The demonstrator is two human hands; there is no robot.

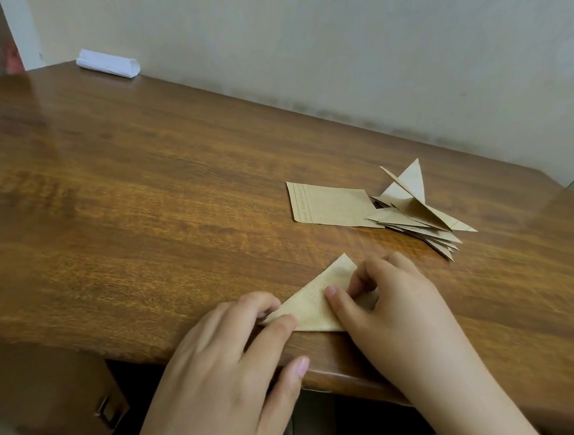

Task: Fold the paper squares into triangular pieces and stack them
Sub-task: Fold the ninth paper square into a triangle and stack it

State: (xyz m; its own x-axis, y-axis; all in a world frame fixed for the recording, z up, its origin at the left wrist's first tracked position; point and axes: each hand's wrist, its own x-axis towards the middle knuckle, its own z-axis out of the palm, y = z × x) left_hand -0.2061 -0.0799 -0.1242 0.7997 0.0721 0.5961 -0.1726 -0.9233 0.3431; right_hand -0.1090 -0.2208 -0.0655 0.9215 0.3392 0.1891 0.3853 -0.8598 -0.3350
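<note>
My left hand (pixel 229 360) and right hand (pixel 398 315) pinch a folded brown triangle (pixel 313 305) on the table (pixel 142 206); far right, the flat square (pixel 331 205) bears unreadable print.

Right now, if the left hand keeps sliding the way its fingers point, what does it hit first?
The left hand points up and right along the table. It already touches the folded triangle, so that comes first. Beyond it sits the right hand, then likely the flat paper square; depth is unclear.

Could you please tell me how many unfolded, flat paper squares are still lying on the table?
1: the flat square lies just left of the pile of folded triangles, whose edge overlaps its right corner. More squares could be hidden beneath the pile.
</note>
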